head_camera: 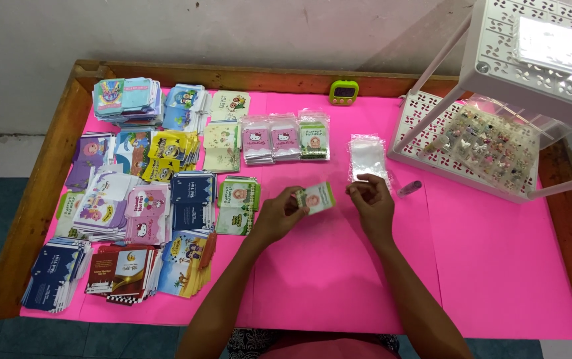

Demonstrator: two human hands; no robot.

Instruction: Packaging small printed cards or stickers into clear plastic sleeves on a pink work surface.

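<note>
Far left: table [66,133] with wooden rim, top covered by a pink sheet [498,266]. Left third is packed with stacks of printed cards [133,219], many designs, in overlapping rows, near edge to far edge. Further in, toward the back: three small piles of bagged cards [286,137] side by side, pink and green fronts.

Centre: left hand [279,214], grip closed, thumb and fingers pinching the left end of a small green card [317,197] with a round picture on it. Card is held just above the pink sheet, tilted, between both hands.

Right hand [370,199] just beside the card's right end, fingertips pinched together at what looks like a clear sleeve; too transparent to tell for sure. Touching its far side: a pile of clear plastic bags [367,156].

Back centre-right: green digital timer [343,92] by the rim. Small clear vial [409,189] lies just right of the right hand.

Far right: white perforated rack [498,66]; lower shelf carries a clear bag of small trinkets [492,143].
</note>
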